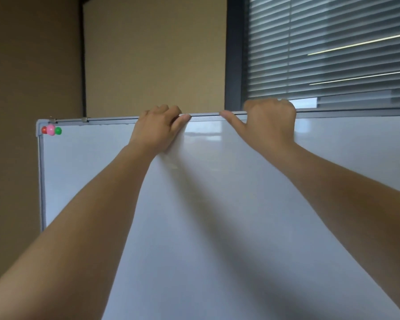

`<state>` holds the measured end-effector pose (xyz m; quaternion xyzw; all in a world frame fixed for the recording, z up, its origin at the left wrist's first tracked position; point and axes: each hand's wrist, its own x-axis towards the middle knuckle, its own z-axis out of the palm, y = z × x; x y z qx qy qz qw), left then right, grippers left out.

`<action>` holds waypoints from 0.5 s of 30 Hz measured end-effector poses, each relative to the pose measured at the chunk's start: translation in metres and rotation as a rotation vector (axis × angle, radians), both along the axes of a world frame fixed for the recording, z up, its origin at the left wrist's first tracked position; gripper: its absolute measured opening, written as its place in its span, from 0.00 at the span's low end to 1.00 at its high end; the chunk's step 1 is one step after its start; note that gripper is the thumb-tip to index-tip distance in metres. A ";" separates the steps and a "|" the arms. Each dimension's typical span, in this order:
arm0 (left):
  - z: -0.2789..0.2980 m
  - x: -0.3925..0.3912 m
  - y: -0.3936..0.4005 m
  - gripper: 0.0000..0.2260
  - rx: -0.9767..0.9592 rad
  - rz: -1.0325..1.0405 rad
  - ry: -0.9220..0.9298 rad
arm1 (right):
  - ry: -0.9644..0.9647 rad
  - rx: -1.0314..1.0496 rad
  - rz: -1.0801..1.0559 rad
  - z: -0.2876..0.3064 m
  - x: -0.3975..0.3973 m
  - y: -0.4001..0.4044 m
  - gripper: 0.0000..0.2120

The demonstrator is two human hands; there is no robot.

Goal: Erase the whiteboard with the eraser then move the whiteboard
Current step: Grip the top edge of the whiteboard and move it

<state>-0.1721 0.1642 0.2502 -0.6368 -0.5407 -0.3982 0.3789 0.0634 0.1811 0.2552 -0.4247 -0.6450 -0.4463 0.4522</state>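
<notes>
A large whiteboard (pixel 217 204) with a grey metal frame fills most of the view, and its white surface shows no writing. My left hand (pixel 158 129) grips the top rail, fingers curled over the far side and thumb lying along the front. My right hand (pixel 269 122) grips the same rail a little to the right, fingers hooked over the top and thumb pointing left along the edge. Both forearms stretch up across the board face. No eraser is in view.
Three round magnets (pixel 51 130), red, pink and green, sit in the board's top left corner. Two metal clips (pixel 85 119) hang on the top rail. A tan wall (pixel 148 54) stands behind, and a window with grey blinds (pixel 328 47) at the upper right.
</notes>
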 end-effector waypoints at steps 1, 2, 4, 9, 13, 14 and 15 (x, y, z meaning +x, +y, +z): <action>0.000 -0.011 0.000 0.28 -0.006 0.006 -0.002 | -0.001 0.015 0.016 0.001 -0.011 0.003 0.29; 0.000 -0.020 -0.001 0.30 -0.005 0.012 0.001 | 0.000 0.024 0.025 0.001 -0.020 0.006 0.29; 0.000 -0.038 -0.002 0.33 0.012 0.024 0.011 | 0.000 0.070 0.058 0.001 -0.038 0.013 0.29; 0.000 -0.076 0.004 0.28 0.017 0.058 0.032 | 0.037 0.210 0.103 0.000 -0.079 0.029 0.28; 0.000 -0.108 0.010 0.24 0.051 0.076 0.045 | 0.040 0.246 0.140 0.001 -0.112 0.046 0.29; 0.000 -0.115 0.012 0.25 0.061 0.082 0.053 | 0.044 0.230 0.140 0.002 -0.120 0.049 0.29; 0.000 -0.124 0.014 0.26 0.071 0.085 0.055 | 0.050 0.245 0.134 0.001 -0.129 0.053 0.29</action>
